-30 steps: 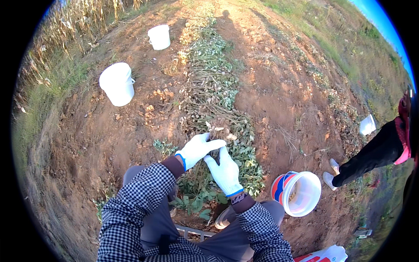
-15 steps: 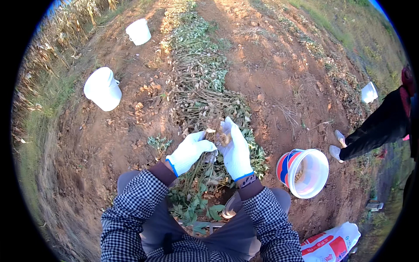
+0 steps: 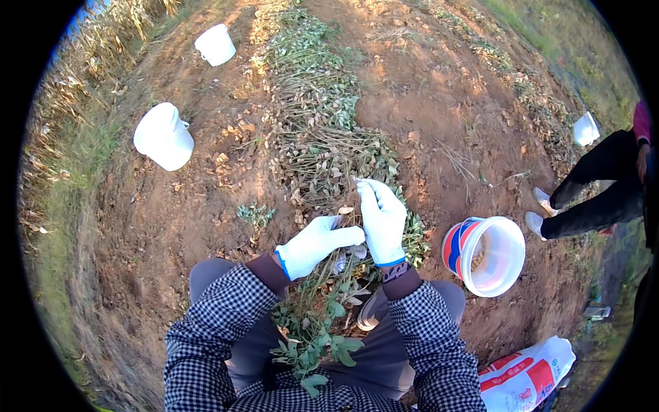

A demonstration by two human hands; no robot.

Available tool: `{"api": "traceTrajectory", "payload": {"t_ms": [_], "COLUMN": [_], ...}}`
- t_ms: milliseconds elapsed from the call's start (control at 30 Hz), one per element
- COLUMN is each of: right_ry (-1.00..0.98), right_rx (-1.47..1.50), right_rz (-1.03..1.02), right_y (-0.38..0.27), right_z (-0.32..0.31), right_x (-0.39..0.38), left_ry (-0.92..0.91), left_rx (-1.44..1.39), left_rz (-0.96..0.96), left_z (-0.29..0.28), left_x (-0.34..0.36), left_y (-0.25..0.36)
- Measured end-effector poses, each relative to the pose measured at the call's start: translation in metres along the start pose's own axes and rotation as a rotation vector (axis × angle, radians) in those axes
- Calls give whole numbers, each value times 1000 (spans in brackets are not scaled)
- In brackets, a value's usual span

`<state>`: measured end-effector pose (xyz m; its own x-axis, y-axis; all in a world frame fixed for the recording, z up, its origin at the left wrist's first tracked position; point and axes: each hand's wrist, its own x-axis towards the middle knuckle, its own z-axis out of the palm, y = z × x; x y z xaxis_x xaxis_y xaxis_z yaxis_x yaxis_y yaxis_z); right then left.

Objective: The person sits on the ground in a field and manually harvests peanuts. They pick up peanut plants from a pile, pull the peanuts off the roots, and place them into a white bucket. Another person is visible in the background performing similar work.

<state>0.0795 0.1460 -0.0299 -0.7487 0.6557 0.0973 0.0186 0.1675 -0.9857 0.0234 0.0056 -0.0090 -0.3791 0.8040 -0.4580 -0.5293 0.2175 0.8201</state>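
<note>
My left hand [image 3: 312, 244], in a white glove with a blue cuff, is wrapped round the stems of an uprooted leafy plant [image 3: 319, 347] that hangs down over my lap. Just right of it, my right hand [image 3: 382, 223], gloved alike, has its fingers pinched together at the upper end of the plant; what they hold is too small to make out. Beneath and beyond both hands runs a row of piled, drying plants [image 3: 309, 82]. Beside my right arm stands a white bucket [image 3: 508, 264] with red and blue bands and small tan pieces inside.
White buckets stand at left [image 3: 161, 137], far left [image 3: 214, 44] and far right [image 3: 585, 129]. A person's dark-trousered legs [image 3: 594, 220] are at right, beyond the banded bucket. A red-and-white sack [image 3: 528, 378] lies at lower right. Dry corn stalks [image 3: 82, 75] line the left edge.
My right hand has moved up and right, its fingers closing. My left hand has shifted right with the plant, whose foliage now hangs lower over my lap. The other person's legs have shifted.
</note>
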Motion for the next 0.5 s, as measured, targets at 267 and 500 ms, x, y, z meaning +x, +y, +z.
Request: {"api": "traceTrajectory", "payload": {"t_ms": [267, 500], "right_ry": [20, 221], "right_rx": [-449, 179], "right_rz": [-174, 320], "right_y": [23, 8], "right_z": [-25, -113], "right_x": [21, 41], "left_ry": [32, -30], "left_rx": [296, 470], "left_rz": [-39, 73], "left_z": [8, 6], "left_x": [6, -12], "left_y": [4, 15]}}
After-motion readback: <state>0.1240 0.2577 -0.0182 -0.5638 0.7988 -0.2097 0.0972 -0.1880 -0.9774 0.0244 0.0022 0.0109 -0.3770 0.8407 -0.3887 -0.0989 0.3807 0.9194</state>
